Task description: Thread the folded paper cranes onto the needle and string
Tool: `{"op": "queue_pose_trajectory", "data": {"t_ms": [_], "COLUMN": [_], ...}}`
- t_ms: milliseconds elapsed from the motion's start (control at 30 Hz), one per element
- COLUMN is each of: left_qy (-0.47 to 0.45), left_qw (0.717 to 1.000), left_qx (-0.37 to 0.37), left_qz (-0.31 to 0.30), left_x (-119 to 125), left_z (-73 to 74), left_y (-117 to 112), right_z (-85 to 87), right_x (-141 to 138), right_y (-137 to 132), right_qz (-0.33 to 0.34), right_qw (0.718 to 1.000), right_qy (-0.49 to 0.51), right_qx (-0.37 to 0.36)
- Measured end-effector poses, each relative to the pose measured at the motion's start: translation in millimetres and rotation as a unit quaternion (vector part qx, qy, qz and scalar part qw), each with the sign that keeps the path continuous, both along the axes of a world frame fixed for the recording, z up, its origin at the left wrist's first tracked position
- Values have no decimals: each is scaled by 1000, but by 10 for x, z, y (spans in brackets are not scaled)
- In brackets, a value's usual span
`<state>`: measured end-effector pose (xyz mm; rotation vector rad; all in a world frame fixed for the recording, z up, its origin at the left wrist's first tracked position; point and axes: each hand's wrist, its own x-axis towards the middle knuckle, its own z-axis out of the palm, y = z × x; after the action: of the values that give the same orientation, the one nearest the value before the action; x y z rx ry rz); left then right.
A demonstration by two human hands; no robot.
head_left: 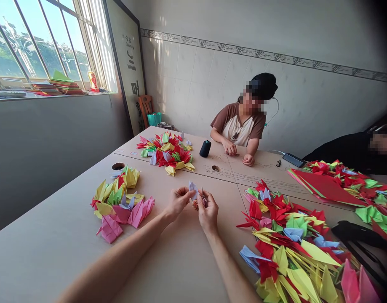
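Observation:
My left hand (178, 201) pinches a small pale lilac folded paper crane (193, 190) above the table. My right hand (207, 210) is closed beside it, its fingers holding a thin needle (202, 192) that points up near the crane. Something small and orange-brown (195, 205) shows between the two hands; I cannot make out what it is. Both hands hover over the beige table (168, 256), near its middle.
Piles of coloured paper cranes lie left (120, 202), far centre (166, 152) and right (291, 244). A black thread spool (205, 148) stands beyond. A person in a brown and white shirt (240, 126) sits opposite; another person (354, 153) sits at the right. Red paper sheets (322, 185), a phone (293, 159).

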<state>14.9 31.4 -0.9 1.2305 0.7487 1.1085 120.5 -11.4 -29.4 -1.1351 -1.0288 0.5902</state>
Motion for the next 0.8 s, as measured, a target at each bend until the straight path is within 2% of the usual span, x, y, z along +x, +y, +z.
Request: {"op": "queue_pose_trajectory", "data": {"t_ms": [333,467,533,667,800], "left_qy": [16,9,9,1,-13], "left_qw": [999,1000,1000,999,999], "left_qx": [10,7,0,-8,-13], "left_qz": [-43,-9,14,43,38], "left_x": [-43,-35,-37,-44,-26], "left_z": [-14,-40,-41,-35,-53], "left_y": [15,42,56,65,47], "right_z": [6,-27,-31,7,52], "right_x": [36,41,42,39,14], "right_y": [-4,2,-2,-25,-40], "right_qz": [-16,-19,-44,-145,-114], "right_qw": [999,998,994,961,936], "right_qy": [-36,-65,-96,-217,-308], "right_qx": [10,4,11,86,127]}}
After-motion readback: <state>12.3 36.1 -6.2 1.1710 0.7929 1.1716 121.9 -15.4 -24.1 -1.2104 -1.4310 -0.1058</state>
